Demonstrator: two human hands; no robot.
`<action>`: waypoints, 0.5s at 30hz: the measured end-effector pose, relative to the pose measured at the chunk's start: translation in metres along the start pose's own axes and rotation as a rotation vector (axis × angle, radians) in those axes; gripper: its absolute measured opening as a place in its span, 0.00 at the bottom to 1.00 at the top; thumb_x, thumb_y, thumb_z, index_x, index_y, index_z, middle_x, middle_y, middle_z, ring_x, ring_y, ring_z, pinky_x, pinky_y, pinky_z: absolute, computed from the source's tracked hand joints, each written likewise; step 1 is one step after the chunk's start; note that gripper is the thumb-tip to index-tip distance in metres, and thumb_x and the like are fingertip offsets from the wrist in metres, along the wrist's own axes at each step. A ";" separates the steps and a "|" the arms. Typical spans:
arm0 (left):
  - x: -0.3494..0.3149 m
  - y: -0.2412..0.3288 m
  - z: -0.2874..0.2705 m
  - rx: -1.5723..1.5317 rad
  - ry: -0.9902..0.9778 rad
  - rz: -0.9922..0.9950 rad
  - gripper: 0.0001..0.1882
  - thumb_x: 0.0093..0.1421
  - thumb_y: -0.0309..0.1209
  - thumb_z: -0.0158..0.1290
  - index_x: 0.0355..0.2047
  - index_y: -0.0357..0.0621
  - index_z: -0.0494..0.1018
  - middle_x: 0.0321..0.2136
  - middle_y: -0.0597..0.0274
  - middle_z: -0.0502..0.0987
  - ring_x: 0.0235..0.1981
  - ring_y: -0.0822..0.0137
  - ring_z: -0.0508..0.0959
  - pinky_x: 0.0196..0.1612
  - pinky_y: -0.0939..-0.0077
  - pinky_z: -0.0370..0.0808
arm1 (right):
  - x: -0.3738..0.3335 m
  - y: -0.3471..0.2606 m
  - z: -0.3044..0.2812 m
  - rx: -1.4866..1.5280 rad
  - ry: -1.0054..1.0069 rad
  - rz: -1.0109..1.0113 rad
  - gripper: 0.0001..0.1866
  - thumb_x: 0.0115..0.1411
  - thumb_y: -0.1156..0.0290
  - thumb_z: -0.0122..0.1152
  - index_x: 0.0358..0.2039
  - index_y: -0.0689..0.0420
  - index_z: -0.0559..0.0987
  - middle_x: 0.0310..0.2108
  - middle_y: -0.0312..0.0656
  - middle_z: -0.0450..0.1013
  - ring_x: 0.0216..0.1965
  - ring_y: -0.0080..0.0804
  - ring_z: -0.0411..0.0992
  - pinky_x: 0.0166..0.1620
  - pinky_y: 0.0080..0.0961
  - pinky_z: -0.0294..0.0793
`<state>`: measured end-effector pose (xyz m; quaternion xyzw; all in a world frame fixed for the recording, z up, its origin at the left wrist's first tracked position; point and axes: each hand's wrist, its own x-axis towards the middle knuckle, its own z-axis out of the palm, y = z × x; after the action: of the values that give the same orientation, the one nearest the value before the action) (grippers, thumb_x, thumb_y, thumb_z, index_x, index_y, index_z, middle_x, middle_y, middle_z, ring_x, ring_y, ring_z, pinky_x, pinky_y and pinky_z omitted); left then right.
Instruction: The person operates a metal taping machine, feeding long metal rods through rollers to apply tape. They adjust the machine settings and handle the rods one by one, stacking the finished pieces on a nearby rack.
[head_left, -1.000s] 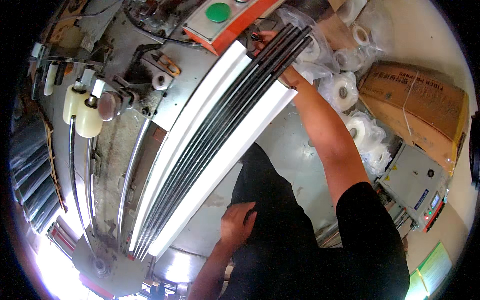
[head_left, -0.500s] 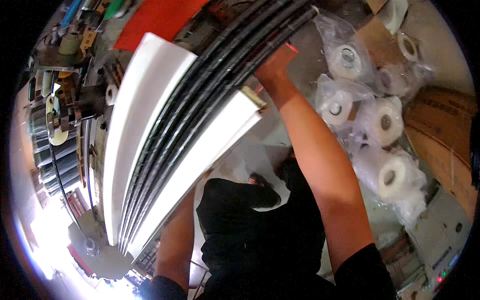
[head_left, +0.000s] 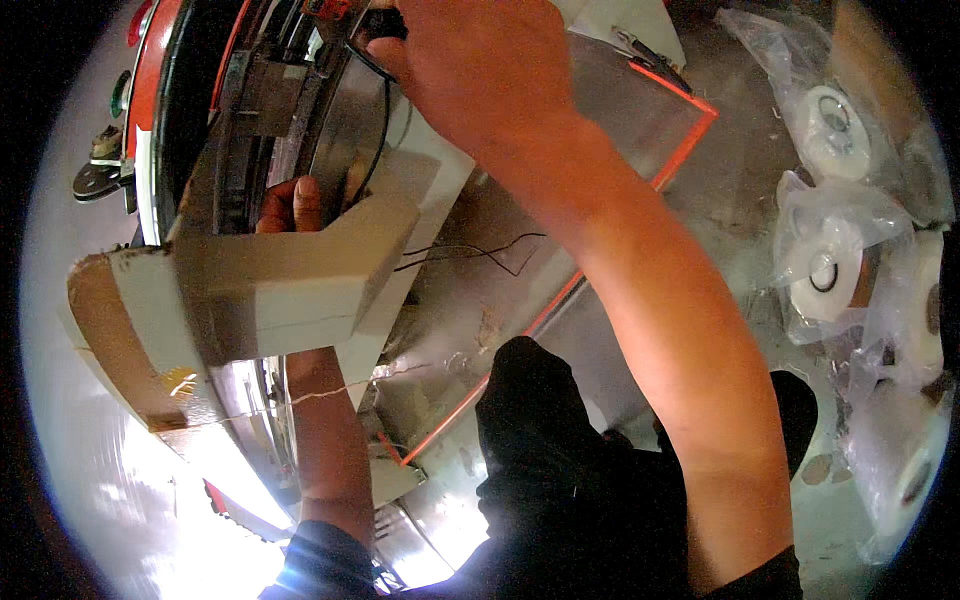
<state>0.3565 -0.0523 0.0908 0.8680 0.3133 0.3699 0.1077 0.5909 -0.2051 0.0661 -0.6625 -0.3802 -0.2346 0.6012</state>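
Note:
My right hand [head_left: 490, 70] reaches to the top of the view, its fingers closed around a small dark part [head_left: 385, 28] beside a black cable [head_left: 386, 120]. What that part is, I cannot make out. Lower left, my left hand [head_left: 290, 205] is inside a machine frame [head_left: 270, 120] of dark metal bars. Its thumb points up, close against a curled finger; the rest of it is hidden. A beige angled cover [head_left: 290, 265] crosses in front of my left wrist, and the forearm shows again below.
Orange strips [head_left: 690, 105] edge a grey area of floor below. Thin black wires [head_left: 480, 250] hang near the cover. Several white rolls [head_left: 838, 130] in clear plastic lie at the right. A red, black and white curved casing [head_left: 150, 110] rises at the far left.
The view has shifted, and the white panels with long black strips between them no longer show. My right hand has come up and left; my left hand now shows behind the beige cover.

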 end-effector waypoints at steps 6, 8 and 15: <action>0.025 0.006 -0.005 0.053 -0.146 0.011 0.18 0.68 0.41 0.61 0.48 0.38 0.78 0.40 0.57 0.83 0.41 0.68 0.80 0.47 0.68 0.77 | 0.002 0.003 0.007 0.015 -0.080 0.075 0.14 0.59 0.65 0.71 0.43 0.53 0.79 0.30 0.45 0.78 0.37 0.46 0.80 0.38 0.44 0.81; 0.034 0.024 0.003 -0.186 -0.196 0.019 0.19 0.67 0.37 0.64 0.51 0.37 0.77 0.44 0.55 0.84 0.44 0.66 0.82 0.50 0.68 0.78 | -0.007 -0.006 0.013 0.004 -0.088 0.006 0.10 0.59 0.65 0.65 0.40 0.53 0.82 0.31 0.47 0.81 0.34 0.50 0.82 0.37 0.46 0.82; 0.051 -0.012 0.005 -0.393 -0.130 -0.142 0.27 0.62 0.30 0.67 0.60 0.38 0.74 0.51 0.50 0.82 0.47 0.63 0.83 0.51 0.66 0.81 | -0.036 -0.041 0.030 0.061 -0.171 -0.027 0.16 0.56 0.58 0.70 0.41 0.52 0.81 0.30 0.45 0.79 0.35 0.50 0.80 0.36 0.47 0.79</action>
<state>0.3812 -0.0106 0.1117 0.8282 0.2880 0.3583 0.3204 0.5325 -0.1847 0.0588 -0.6564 -0.4462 -0.1736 0.5830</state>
